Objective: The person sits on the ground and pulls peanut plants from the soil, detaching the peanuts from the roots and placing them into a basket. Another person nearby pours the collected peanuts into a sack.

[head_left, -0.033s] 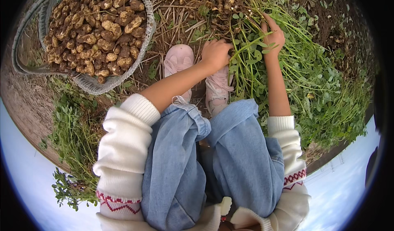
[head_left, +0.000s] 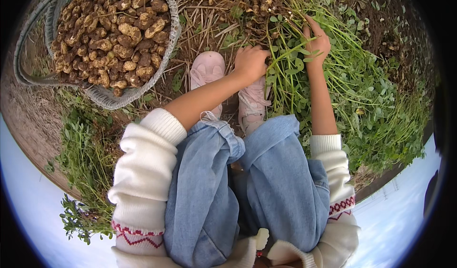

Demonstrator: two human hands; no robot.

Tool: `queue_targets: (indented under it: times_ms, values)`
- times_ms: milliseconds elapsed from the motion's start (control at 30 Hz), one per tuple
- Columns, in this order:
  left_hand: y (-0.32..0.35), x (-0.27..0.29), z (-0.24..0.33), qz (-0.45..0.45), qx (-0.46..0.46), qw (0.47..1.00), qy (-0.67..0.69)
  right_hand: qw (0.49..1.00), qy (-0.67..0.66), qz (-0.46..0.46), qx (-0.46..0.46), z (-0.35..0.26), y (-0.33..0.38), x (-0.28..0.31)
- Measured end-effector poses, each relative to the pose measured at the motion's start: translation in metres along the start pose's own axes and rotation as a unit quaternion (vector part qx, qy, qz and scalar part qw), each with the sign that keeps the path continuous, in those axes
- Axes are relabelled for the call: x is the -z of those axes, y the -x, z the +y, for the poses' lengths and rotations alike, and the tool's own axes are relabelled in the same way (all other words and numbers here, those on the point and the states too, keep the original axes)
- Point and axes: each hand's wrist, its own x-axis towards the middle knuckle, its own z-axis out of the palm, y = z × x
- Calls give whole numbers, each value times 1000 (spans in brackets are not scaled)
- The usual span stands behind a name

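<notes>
We are crouched over a heap of pulled plants (head_left: pixel 333 77), knees in blue jeans (head_left: pixel 266 182) and pink shoes (head_left: pixel 207 70) planted at its near edge, and everything else here is best placed from that heap. Our left hand (head_left: pixel 250 62) is closed in a fist at the root end of the heap, where the stems (head_left: pixel 281 73) run into a cluster of pods (head_left: pixel 259 6) still hanging in dry straw — it looks clamped on a bunch of stems, probably to hold the plant steady. Our right hand (head_left: pixel 316 44) lies a little further into the heap, among the green leaves, fingers curled around stems with the index finger stretched up along them; we judge it a loose grip rather than a tight one, though the leaves hide the fingertips. The two hands sit near each other on the same tangle, which suits working along one plant. To the left of the heap, beyond the shoes, stands a wire basket (head_left: pixel 173 34) filled nearly to the rim with pale brown pods (head_left: pixel 114 34) — close enough, it seems, to reach without standing. More green weeds (head_left: pixel 83 149) grow on the basket's near side.
</notes>
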Motion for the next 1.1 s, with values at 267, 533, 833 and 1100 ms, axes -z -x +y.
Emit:
queue_targets:
  times_ms: [267, 533, 833, 1100]
  values:
    - [9, 4, -12, 61, 5, 979, 193, 1000, 0, 13, 27, 1, 0, 2]
    - [29, 42, -26, -140, 182, 802, 551, 999, 5, 16, 36, -4, 0, 3]
    - [43, 54, -31, -195, 191, 760, 590, 999, 15, 4, 30, -5, -1, 4]
    - [51, 76, -38, -77, 141, 966, 204, 999, 19, 3, 32, 1, 2, 3]
